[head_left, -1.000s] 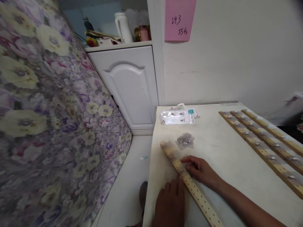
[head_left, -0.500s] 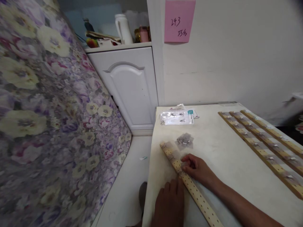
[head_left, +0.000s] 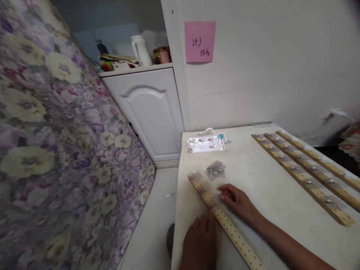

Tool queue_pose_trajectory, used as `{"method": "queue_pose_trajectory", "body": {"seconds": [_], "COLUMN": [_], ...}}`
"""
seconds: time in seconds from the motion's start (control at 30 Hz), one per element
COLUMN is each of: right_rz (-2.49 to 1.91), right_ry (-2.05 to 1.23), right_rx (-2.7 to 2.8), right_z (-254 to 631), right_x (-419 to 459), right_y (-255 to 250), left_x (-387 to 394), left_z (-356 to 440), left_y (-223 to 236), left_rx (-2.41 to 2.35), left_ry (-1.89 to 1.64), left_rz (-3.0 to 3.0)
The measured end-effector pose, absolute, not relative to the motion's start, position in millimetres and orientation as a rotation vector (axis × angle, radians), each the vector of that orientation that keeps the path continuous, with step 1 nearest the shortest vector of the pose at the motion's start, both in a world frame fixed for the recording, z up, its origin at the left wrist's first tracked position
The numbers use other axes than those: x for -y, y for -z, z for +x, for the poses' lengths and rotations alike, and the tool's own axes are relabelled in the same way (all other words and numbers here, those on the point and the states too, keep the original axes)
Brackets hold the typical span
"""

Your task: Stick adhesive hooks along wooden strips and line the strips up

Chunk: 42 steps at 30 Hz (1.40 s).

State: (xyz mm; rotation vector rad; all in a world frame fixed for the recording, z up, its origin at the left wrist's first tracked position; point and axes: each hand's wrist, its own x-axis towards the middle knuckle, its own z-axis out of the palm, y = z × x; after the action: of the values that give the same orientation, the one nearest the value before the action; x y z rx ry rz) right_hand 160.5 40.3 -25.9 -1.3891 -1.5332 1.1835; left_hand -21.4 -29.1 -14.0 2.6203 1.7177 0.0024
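A long wooden strip with rows of small holes [head_left: 225, 225] lies diagonally on the white table [head_left: 261, 176]. My left hand [head_left: 201, 243] rests flat on the table against the strip's near side, fingers together. My right hand [head_left: 237, 200] lies just right of the strip, fingers curled over something small that I cannot make out. A little beyond the strip's far end sits a small clear bag of metal pieces [head_left: 215, 169]. Farther back lies a clear blister pack of clips [head_left: 206, 142].
Three more wooden strips [head_left: 303, 174] carrying small bagged pieces lie side by side at the table's right. A floral mattress [head_left: 56, 150] leans at the left. Behind stand a white cabinet [head_left: 146, 112] and a wall with a pink note [head_left: 199, 41].
The view has shifted down and right. My right hand has slid a little to the right, off the strip, with its fingers curled. My left hand stays put.
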Motion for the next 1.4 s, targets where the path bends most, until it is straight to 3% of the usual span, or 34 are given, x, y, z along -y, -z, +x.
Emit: {"method": "queue_pose_trajectory", "body": {"seconds": [0.3, 0.5, 1.0, 1.23, 1.4], "right_rz": [-1.640, -1.724, -1.762, -1.653, -1.441], "right_ry": [-0.972, -0.791, -0.424, -0.614, -0.671], "right_rx": [1.783, 1.962, 2.052, 1.928, 1.727], "right_z": [187.7, 180.8, 141.9, 152.2, 176.1], "right_x": [60.9, 83.5, 39.2, 34.6, -20.8], "right_y": [21.7, 30.7, 19.7, 19.7, 10.9], "left_x": [30.9, 31.3, 25.0, 19.6, 16.2], "left_z": [-20.1, -19.7, -17.8, -15.9, -16.8], "left_y": [-5.1, -6.6, -12.2, -15.0, -23.6], "left_rx": [-1.701, -1.713, -1.709, -1.708, -1.684], "left_ry": [0.038, 0.003, 0.047, 0.142, 0.136], "left_rz": [2.446, 2.412, 2.352, 2.305, 2.270]}}
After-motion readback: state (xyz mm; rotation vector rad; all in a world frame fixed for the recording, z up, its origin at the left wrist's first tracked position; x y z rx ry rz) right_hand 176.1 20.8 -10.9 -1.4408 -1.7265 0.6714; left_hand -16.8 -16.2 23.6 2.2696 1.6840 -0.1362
